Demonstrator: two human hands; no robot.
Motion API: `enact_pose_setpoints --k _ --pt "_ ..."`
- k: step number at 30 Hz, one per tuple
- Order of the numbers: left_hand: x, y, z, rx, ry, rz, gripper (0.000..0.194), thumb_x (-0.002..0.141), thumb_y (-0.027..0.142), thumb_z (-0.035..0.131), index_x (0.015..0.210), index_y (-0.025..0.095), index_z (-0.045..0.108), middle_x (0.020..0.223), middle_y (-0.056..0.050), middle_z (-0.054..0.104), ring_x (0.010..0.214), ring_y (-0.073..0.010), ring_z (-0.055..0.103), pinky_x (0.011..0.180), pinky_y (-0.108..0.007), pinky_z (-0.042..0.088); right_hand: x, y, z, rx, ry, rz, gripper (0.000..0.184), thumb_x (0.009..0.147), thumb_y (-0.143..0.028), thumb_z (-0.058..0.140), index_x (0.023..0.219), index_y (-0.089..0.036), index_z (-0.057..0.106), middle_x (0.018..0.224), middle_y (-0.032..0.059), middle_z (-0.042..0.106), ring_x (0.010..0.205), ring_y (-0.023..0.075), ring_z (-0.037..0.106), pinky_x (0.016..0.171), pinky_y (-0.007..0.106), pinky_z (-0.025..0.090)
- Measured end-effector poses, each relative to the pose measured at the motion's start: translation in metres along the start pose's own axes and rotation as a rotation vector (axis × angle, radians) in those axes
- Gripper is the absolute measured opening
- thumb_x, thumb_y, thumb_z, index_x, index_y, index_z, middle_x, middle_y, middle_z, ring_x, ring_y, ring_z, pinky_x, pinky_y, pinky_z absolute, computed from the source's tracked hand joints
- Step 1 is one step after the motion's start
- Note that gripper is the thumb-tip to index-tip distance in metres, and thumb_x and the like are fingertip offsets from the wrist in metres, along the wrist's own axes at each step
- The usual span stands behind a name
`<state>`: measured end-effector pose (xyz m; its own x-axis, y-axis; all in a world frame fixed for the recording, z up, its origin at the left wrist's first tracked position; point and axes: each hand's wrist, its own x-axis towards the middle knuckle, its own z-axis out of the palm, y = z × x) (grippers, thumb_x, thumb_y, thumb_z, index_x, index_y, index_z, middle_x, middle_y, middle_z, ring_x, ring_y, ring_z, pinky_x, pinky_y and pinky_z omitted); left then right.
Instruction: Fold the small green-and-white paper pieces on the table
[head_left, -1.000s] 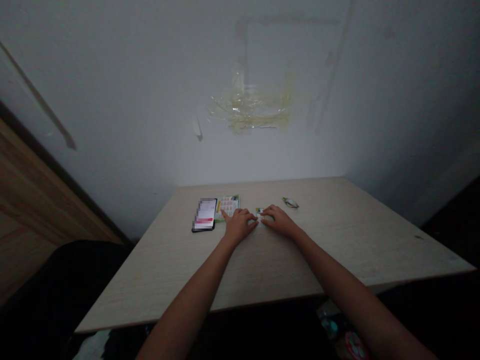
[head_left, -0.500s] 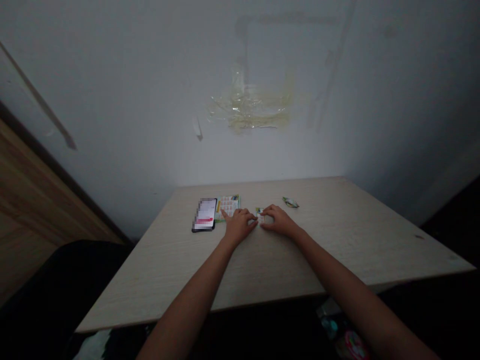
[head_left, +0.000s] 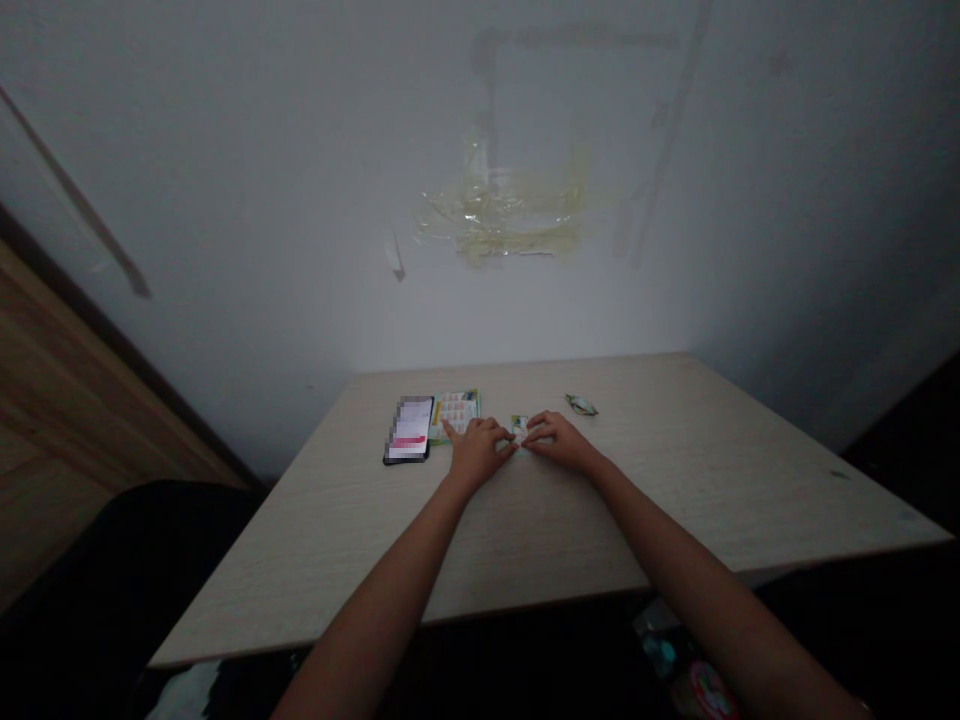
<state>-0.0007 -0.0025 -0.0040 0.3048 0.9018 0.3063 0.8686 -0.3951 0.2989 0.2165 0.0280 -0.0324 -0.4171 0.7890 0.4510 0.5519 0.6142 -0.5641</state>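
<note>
A small printed paper (head_left: pixel 519 424), white with green and blue, lies on the table between my two hands. My left hand (head_left: pixel 478 449) has its fingertips at the paper's left edge, the fingers drawn together in a pinch, with its thumb side by a printed sheet. From the other side my right hand (head_left: pixel 559 441) pinches the paper's right and near part, covering some of it. The fingertips of both hands are close together at its near end. To the left, the larger printed sheet (head_left: pixel 455 408) with rows of small pictures lies partly behind my left hand.
A phone (head_left: pixel 409 430) with a lit, blurred screen lies left of the sheet. A small crumpled wrapper-like piece (head_left: pixel 581 404) rests at the back right of the pale wooden table (head_left: pixel 675 450). Behind stands a wall (head_left: pixel 315 200) with peeling tape (head_left: pixel 517 225).
My right hand's fingers have drawn closer together at the paper's near part, the fingertips meeting more tightly. My left hand has hardly moved; the sheet, phone and crumpled piece stay put.
</note>
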Motion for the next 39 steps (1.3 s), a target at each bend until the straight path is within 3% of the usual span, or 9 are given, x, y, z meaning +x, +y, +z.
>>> enact_pose_setpoints --k 11,16,27,34,39 --pt "0.002 0.0 0.0 -0.025 -0.006 -0.016 0.02 0.087 0.047 0.063 0.099 0.035 0.074 0.113 -0.001 0.068 0.12 -0.0303 0.052 0.102 -0.083 -0.008 0.004 0.007 0.012 -0.124 0.081 0.076 0.012 0.083 -0.025 0.07 0.091 -0.025 0.079 0.124 0.0102 0.062 0.118 0.0249 0.053 0.106 0.043 0.04" --pt "0.003 0.001 0.0 -0.011 -0.021 -0.017 0.022 0.087 0.048 0.062 0.101 0.036 0.073 0.114 0.0 0.068 0.12 -0.031 0.051 0.102 -0.083 -0.006 0.006 0.008 0.013 -0.148 0.101 0.093 0.013 0.084 -0.028 0.069 0.092 -0.024 0.079 0.123 0.0115 0.064 0.118 0.0262 0.054 0.105 0.044 0.041" --pt "0.001 0.005 -0.005 -0.009 -0.028 0.014 0.021 0.089 0.049 0.06 0.092 0.033 0.075 0.106 -0.001 0.07 0.119 -0.0289 0.052 0.104 -0.082 -0.008 0.003 0.007 0.005 -0.105 0.012 0.033 0.015 0.085 -0.031 0.069 0.093 -0.025 0.08 0.112 0.009 0.069 0.108 0.0237 0.059 0.1 0.039 0.044" --pt "0.0 0.004 -0.002 0.002 -0.004 0.001 0.026 0.086 0.047 0.065 0.108 0.036 0.071 0.111 -0.001 0.069 0.12 -0.0294 0.051 0.104 -0.081 -0.008 0.003 0.005 0.006 -0.118 0.001 0.047 0.017 0.087 -0.032 0.067 0.097 -0.026 0.079 0.114 0.0087 0.067 0.11 0.0225 0.057 0.1 0.037 0.043" --pt "0.0 0.004 -0.003 0.03 -0.024 0.02 0.025 0.088 0.049 0.062 0.106 0.035 0.073 0.111 -0.003 0.069 0.12 -0.0308 0.049 0.104 -0.082 -0.008 0.005 0.008 0.011 -0.185 0.039 0.072 0.018 0.087 -0.032 0.067 0.098 -0.024 0.079 0.117 0.0108 0.065 0.114 0.0243 0.054 0.102 0.04 0.042"
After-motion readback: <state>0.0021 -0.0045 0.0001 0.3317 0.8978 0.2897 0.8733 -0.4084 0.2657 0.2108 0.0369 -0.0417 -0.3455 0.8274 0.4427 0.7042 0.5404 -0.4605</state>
